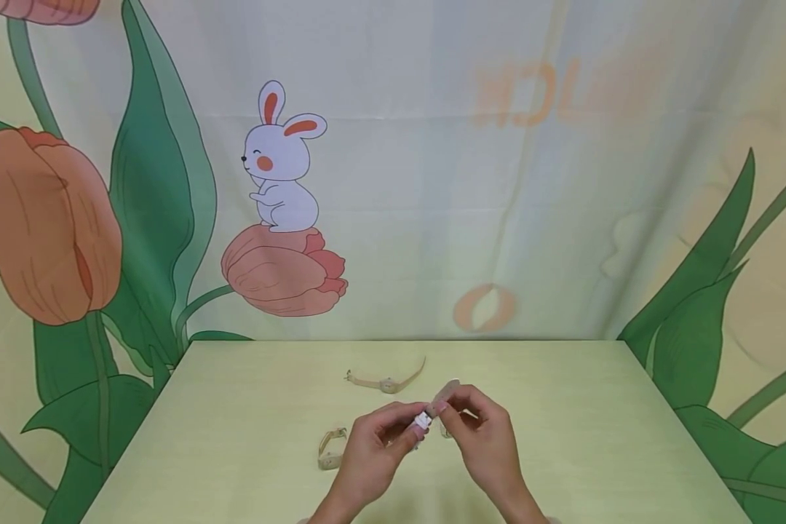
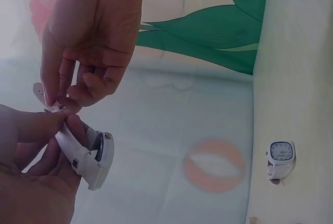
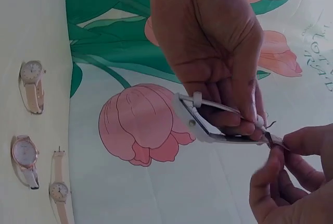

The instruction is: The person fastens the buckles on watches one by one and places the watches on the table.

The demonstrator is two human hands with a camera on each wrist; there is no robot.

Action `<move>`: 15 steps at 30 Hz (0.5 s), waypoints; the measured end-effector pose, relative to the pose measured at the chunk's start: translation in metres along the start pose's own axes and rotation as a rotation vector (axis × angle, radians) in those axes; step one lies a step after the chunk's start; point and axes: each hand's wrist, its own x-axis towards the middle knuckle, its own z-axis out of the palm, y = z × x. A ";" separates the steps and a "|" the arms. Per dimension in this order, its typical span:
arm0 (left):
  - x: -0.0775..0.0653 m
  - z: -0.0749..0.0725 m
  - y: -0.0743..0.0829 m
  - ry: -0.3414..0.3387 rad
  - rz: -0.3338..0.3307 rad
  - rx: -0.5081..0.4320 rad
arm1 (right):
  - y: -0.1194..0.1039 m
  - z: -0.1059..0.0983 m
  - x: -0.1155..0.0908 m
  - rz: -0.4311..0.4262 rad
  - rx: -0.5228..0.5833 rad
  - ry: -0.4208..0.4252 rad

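Note:
Up above the table, a white wristwatch with a rounded-square case is between my two hands. My left hand grips its strap, with the thumb pressing from above. My right hand pinches the strap's end between thumb and finger. Seen from the right wrist, the strap makes a loop with the watch case at its far side, and a keeper loop shows on the band. A small dark metal piece of the buckle shows between the fingertips. The fingers partly hide the joining of the strap.
On the light green table lie more wristwatches. One watch is stretched out at the back; a looped watch is beside my left hand. A white square-faced watch lies behind my right hand. A printed curtain hangs behind.

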 end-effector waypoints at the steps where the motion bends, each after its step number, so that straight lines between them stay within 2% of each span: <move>1: 0.000 0.000 0.000 -0.001 -0.013 0.006 | 0.000 0.000 0.000 0.017 0.025 -0.008; 4: 0.000 0.000 0.000 -0.007 -0.048 -0.006 | 0.000 -0.001 0.000 0.053 0.081 -0.021; 9: -0.002 0.001 0.002 -0.012 -0.048 -0.050 | -0.002 -0.001 -0.002 0.040 0.109 -0.019; 15: -0.001 0.003 0.003 0.059 -0.074 -0.038 | -0.003 0.000 -0.005 0.040 0.118 -0.019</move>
